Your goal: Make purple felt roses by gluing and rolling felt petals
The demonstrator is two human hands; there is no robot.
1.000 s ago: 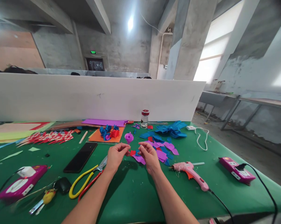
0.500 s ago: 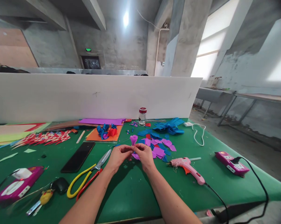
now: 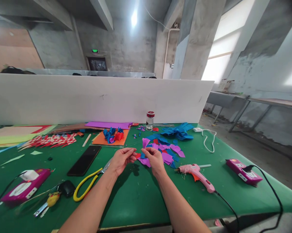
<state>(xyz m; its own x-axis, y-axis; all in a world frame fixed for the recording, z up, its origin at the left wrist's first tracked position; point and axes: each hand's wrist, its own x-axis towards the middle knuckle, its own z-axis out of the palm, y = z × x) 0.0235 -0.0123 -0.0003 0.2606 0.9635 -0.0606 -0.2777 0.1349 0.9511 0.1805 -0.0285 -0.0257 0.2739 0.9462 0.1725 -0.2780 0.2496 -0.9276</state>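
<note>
Desk: What is in the grip?

Photographer: Above a green worktable [image 3: 141, 207], the right hand [image 3: 155, 159] pinches a purple paper bloom [image 3: 145, 142] by its base, thumb against finger, the petals standing just above the fingertips. The left hand [image 3: 123, 160], across a small gap, has thumb and fingertips drawn together; whether anything sits between them cannot be told

Desk: What might go wrong?

Photographer: The bloom, held only at its base, could tip or drop if the pinch slackens, and would be hard to pick out among the purple petals [image 3: 167, 158] lying just beyond the grip. Squeezed too hard, the thin paper could crease or tear. A pink glue gun [image 3: 189, 169], to the right of the grip, has its nozzle towards the right wrist, so a careless swing of that arm might knock it

Desk: And against the earlier frames?

Photographer: A second ago the bloom stood over the left fingertips; half a second ago both hands met beneath it. Now the hands are parted, and the bloom is with the right alone
</note>
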